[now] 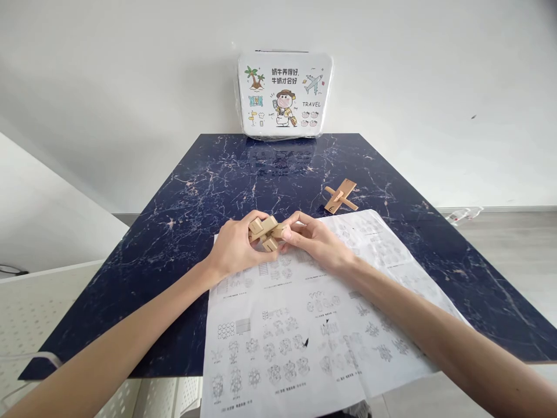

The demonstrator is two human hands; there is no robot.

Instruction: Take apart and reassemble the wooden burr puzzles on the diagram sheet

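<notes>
A wooden interlocking puzzle (266,227) of several light blocks is held between both hands, just above the far edge of a printed sheet. My left hand (235,244) wraps its left side, fingers behind and thumb along the near side. On the puzzle's right side, my right hand (311,237) pinches a block between thumb and fingers. Fingers hide part of the puzzle. Below the hands lies the white instruction sheet (261,342), covered with small assembly drawings and overhanging the table's near edge.
A flat wooden cross-shaped assembly (341,196) lies beyond the sheet, to the right. A white cartoon-printed case (285,96) in clear plastic stands at the table's far end against the wall. The table top (174,232) is dark blue marble-patterned. A white cable (39,355) is at lower left.
</notes>
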